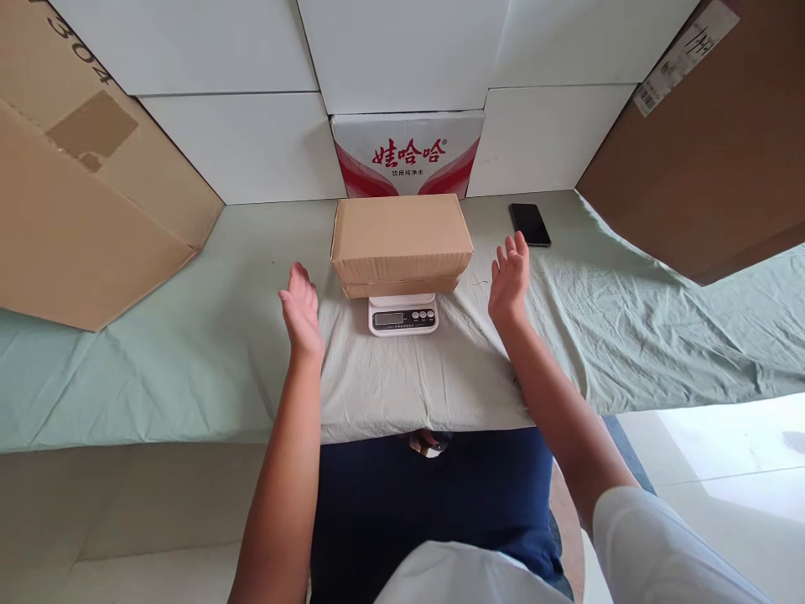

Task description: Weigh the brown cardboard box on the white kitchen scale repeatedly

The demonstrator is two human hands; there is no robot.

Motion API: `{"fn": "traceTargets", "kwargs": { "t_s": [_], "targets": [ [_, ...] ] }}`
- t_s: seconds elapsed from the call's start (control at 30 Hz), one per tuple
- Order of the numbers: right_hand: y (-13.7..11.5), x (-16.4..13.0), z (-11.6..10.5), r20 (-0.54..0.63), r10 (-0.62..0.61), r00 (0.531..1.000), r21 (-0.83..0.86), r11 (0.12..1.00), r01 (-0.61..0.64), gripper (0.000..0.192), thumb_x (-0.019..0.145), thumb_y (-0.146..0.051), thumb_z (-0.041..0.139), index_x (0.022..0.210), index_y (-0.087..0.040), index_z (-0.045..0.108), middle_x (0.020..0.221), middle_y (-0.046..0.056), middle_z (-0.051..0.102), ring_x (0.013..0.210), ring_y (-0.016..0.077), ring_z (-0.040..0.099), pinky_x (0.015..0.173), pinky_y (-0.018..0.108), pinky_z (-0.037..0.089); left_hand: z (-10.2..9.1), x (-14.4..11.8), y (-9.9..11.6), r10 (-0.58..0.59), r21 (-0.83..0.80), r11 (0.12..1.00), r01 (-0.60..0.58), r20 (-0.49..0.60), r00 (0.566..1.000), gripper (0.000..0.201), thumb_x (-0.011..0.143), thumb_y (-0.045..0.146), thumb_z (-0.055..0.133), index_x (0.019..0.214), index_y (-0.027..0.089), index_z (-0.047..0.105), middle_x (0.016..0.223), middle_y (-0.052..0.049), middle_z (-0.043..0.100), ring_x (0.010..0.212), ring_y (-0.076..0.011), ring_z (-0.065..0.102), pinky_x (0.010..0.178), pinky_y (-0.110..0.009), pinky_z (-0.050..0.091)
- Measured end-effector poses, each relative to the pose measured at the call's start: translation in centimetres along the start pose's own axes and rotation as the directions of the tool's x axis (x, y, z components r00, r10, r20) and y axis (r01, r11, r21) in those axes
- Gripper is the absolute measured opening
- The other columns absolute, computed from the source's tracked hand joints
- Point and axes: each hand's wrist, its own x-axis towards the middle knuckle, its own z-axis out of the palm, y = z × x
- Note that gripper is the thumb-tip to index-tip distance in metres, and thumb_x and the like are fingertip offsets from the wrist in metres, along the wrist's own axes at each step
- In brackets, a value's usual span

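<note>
A closed brown cardboard box (401, 239) rests on a small white digital scale (402, 317) in the middle of the table. My left hand (300, 309) is held flat and open just left of the box, apart from it. My right hand (509, 277) is open on the box's right side, palm facing the box, also not touching. Both hands hold nothing.
A pale green cloth (189, 352) covers the table. A black phone (530, 224) lies at the back right. A red-and-white printed carton (407, 155) stands behind the box. Large cardboard sheets lean at the left (81, 193) and right (710, 159). White panels form the back wall.
</note>
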Motion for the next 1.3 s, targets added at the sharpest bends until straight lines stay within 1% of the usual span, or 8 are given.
{"fn": "traceTargets", "kwargs": {
  "t_s": [0.17, 0.3, 0.43, 0.5, 0.67, 1.0, 1.13, 1.3],
  "targets": [
    [0.2, -0.3, 0.3, 0.027, 0.037, 0.999, -0.015, 0.999, -0.037, 0.076, 0.076, -0.062, 0.057, 0.146, -0.038, 0.043, 0.175, 0.0, 0.034, 0.168, 0.0247, 0.027, 0.139, 0.054, 0.015, 0.7, -0.4, 0.0, -0.011, -0.011, 1.0, 0.012, 0.019, 1.0, 0.092, 0.092, 0.088, 0.028, 0.16, 0.03, 0.046, 0.178, -0.007, 0.03, 0.167, -0.0248, 0.024, 0.137, -0.042, 0.022],
    [0.5, -0.2, 0.1, 0.053, 0.038, 0.998, -0.024, 0.999, -0.037, 0.072, 0.077, -0.063, 0.057, 0.144, -0.038, 0.045, 0.172, 0.001, 0.039, 0.167, 0.0267, 0.03, 0.139, 0.056, 0.017, 1.0, -0.5, 0.2, -0.017, -0.025, 1.0, 0.018, 0.02, 1.0, 0.096, 0.09, 0.089, 0.032, 0.161, 0.026, 0.045, 0.178, -0.01, 0.029, 0.167, -0.0249, 0.025, 0.137, -0.041, 0.024],
    [1.0, -0.1, -0.1, 0.105, 0.023, 0.994, -0.051, 0.999, -0.018, 0.068, 0.08, -0.066, 0.056, 0.141, -0.039, 0.048, 0.169, 0.0, 0.044, 0.165, 0.0291, 0.034, 0.137, 0.06, 0.02, 1.0, -0.5, 0.4, -0.018, -0.037, 0.999, 0.018, 0.018, 1.0, 0.102, 0.088, 0.09, 0.035, 0.162, 0.022, 0.044, 0.178, -0.013, 0.028, 0.167, -0.0253, 0.026, 0.136, -0.039, 0.026],
    [1.2, -0.1, -0.1, 0.118, 0.023, 0.993, -0.057, 0.998, -0.016, 0.066, 0.08, -0.067, 0.056, 0.14, -0.04, 0.05, 0.168, 0.0, 0.046, 0.164, 0.0293, 0.036, 0.137, 0.061, 0.021, 1.1, -0.6, 0.4, -0.016, -0.036, 0.999, 0.017, 0.02, 1.0, 0.1, 0.088, 0.09, 0.035, 0.162, 0.023, 0.045, 0.178, -0.012, 0.028, 0.167, -0.0252, 0.026, 0.135, -0.039, 0.027],
    [1.4, -0.2, 0.1, 0.124, 0.07, 0.99, -0.063, 0.996, -0.063, 0.065, 0.077, -0.066, 0.06, 0.136, -0.039, 0.053, 0.163, 0.001, 0.051, 0.159, 0.0289, 0.043, 0.136, 0.059, 0.026, 1.1, -0.7, 0.5, -0.009, -0.019, 1.0, 0.009, 0.029, 1.0, 0.093, 0.091, 0.088, 0.031, 0.16, 0.029, 0.048, 0.178, -0.008, 0.031, 0.166, -0.025, 0.027, 0.135, -0.041, 0.027],
    [1.2, -0.8, 0.5, 0.175, 0.068, 0.982, -0.108, 0.993, -0.049, 0.06, 0.082, -0.065, 0.056, 0.135, -0.037, 0.055, 0.157, 0.003, 0.056, 0.155, 0.0276, 0.048, 0.133, 0.056, 0.032, 1.2, -0.8, 0.7, -0.025, -0.014, 1.0, 0.026, 0.034, 0.999, 0.095, 0.091, 0.088, 0.031, 0.162, 0.027, 0.046, 0.178, -0.009, 0.03, 0.166, -0.0243, 0.026, 0.135, -0.039, 0.027],
    [1.1, -0.8, 0.5, 0.185, 0.06, 0.981, -0.111, 0.993, -0.04, 0.062, 0.081, -0.066, 0.056, 0.135, -0.035, 0.055, 0.157, 0.005, 0.056, 0.154, 0.0279, 0.048, 0.132, 0.055, 0.033, 1.3, -0.8, 0.7, -0.022, -0.002, 1.0, 0.022, 0.039, 0.999, 0.093, 0.091, 0.088, 0.03, 0.161, 0.03, 0.047, 0.178, -0.007, 0.031, 0.166, -0.0243, 0.027, 0.135, -0.04, 0.027],
    [1.0, -0.9, 0.7, 0.178, 0.07, 0.981, -0.101, 0.993, -0.053, 0.063, 0.08, -0.065, 0.058, 0.134, -0.033, 0.055, 0.156, 0.006, 0.056, 0.153, 0.0283, 0.049, 0.132, 0.054, 0.033, 1.3, -0.7, 0.6, -0.03, -0.024, 0.999, 0.031, 0.042, 0.999, 0.097, 0.089, 0.089, 0.035, 0.161, 0.025, 0.047, 0.177, -0.01, 0.031, 0.166, -0.0252, 0.026, 0.135, -0.039, 0.026]
  ]
}}
